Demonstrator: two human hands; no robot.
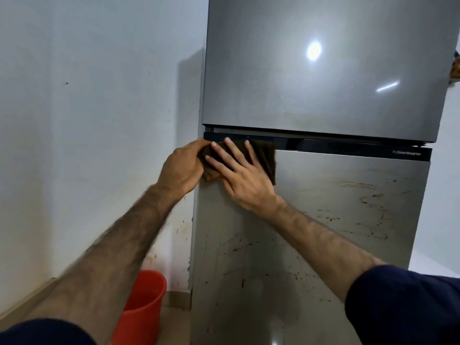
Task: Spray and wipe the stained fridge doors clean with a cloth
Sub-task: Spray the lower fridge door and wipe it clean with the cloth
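A silver two-door fridge fills the right of the view. Its upper door (323,70) looks free of marks. The lower door (348,207) carries reddish-brown streaks and splatters across its middle and right. A dark brown cloth (266,158) lies flat against the lower door's top left corner, under the black handle strip (348,148). My right hand (239,173) presses flat on the cloth with its fingers spread. My left hand (181,168) grips the cloth's left end at the door's edge. No spray bottle is in view.
A white wall (99,120) runs close along the fridge's left side, with reddish splashes low down near the fridge. A red bucket (142,305) stands on the floor between the wall and the fridge, below my left forearm.
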